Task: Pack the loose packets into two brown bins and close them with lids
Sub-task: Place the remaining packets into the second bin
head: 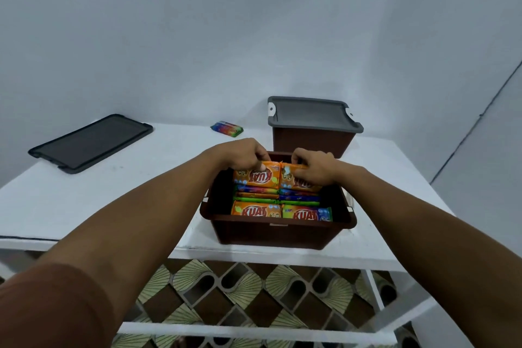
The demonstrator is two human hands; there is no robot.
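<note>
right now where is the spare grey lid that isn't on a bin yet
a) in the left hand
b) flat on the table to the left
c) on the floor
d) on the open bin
b: the loose grey lid lies flat on the white table, left of the open bin, while both hands are on orange packets inside that bin.

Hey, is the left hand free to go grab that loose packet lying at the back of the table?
Probably yes, once it lets go. The left hand is pinching an orange packet in the open bin. The loose packet lies beyond it on bare white table, nothing between.
</note>
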